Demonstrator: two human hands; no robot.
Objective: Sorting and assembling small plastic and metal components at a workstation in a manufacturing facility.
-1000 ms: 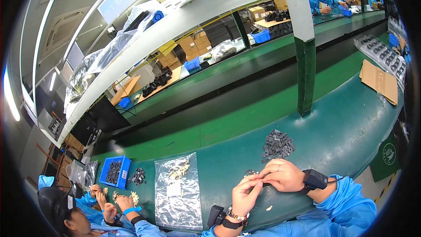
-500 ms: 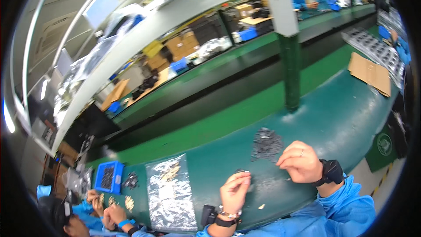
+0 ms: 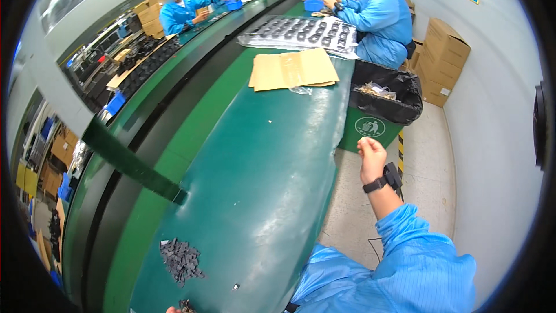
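My right hand is raised off the table's right side, over the floor, a short way below a green waste bin lined with a black bag. Its fingers are curled into a fist and nothing shows in it. A black wrist device sits above the blue sleeve. Only a sliver of my left hand shows at the lower edge, touching a few small dark parts. A pile of small dark grey parts lies on the green table just above it.
Flat cardboard sheets and plastic-covered trays of dark parts lie farther along the table. A person in a blue coat works there beside stacked cardboard boxes. Other people sit across the line.
The view has swung to the right along the table. My right hand left the parts pile and reached out over the floor near the bin. My left hand dropped to the lower edge.
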